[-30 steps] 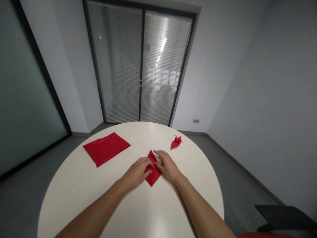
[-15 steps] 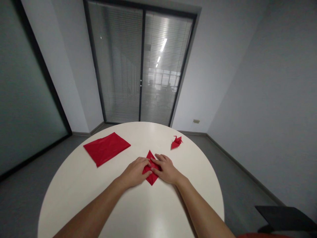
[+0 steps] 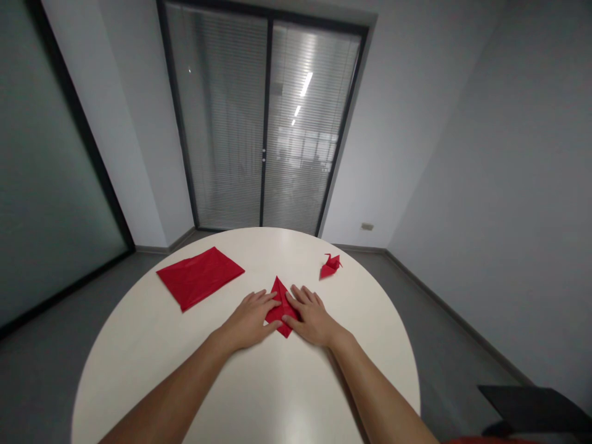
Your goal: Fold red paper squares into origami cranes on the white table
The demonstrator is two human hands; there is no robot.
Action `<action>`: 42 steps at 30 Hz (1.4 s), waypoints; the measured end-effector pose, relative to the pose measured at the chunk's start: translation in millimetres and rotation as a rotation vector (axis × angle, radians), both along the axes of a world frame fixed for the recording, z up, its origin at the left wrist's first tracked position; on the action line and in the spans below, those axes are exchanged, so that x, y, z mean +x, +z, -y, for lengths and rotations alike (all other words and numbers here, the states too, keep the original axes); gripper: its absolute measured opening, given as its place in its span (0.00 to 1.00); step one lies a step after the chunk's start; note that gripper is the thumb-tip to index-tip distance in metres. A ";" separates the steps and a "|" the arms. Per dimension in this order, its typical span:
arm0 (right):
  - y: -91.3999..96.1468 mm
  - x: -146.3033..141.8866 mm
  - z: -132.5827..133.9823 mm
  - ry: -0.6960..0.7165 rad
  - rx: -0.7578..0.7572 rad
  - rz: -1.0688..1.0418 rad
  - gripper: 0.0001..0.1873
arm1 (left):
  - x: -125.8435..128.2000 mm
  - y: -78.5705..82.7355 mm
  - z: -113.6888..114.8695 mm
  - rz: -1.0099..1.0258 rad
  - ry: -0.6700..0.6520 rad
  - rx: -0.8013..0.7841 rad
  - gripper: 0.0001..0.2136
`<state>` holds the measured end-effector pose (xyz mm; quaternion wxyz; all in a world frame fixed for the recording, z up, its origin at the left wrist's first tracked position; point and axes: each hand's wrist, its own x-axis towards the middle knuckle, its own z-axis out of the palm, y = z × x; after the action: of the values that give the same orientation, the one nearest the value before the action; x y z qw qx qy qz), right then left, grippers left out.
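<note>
A diamond-shaped piece of folded red origami paper [image 3: 283, 308] lies flat on the white round table, one point away from me and one toward me. My left hand [image 3: 252, 317] rests at its left edge, fingers spread, with the thumb and fingertips on the paper. On the right edge lies my right hand [image 3: 311, 316], its fingers also spread and thumb reaching over the paper's lower part. Both side corners of the diamond are partly covered by my fingers. Neither hand grips the paper.
A finished red paper crane [image 3: 330, 266] stands at the far right of the table [image 3: 259, 394]. Larger red sheets, seemingly stacked [image 3: 201, 279], lie at the far left. A black chair part [image 3: 531, 407] shows at the lower right, beyond the table's edge.
The folded paper has turned slightly and shifted a little away from me. My fingers have spread out more, and the left fingers have drawn back toward the paper's edge.
</note>
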<state>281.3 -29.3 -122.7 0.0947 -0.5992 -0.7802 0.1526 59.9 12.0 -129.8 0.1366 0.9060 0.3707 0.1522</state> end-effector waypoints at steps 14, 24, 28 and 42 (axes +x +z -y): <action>8.8 -1.9 1.8 0.106 0.289 -0.063 0.17 | -0.5 6.2 -0.1 0.048 -0.008 0.226 0.14; 8.4 0.8 -0.4 0.207 0.306 -0.075 0.20 | -0.9 11.5 0.5 0.029 0.016 0.251 0.12; 7.2 7.9 -2.9 0.218 0.322 -0.082 0.17 | -2.3 14.2 2.4 0.033 -0.073 0.209 0.17; 15.0 4.9 3.1 0.274 0.252 -0.114 0.19 | -4.1 10.6 -1.1 0.049 -0.056 0.168 0.12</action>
<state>286.2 -32.4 -107.8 0.1913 -0.4613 -0.8607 0.0986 55.8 13.1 -119.2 0.0734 0.9202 0.3277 0.2012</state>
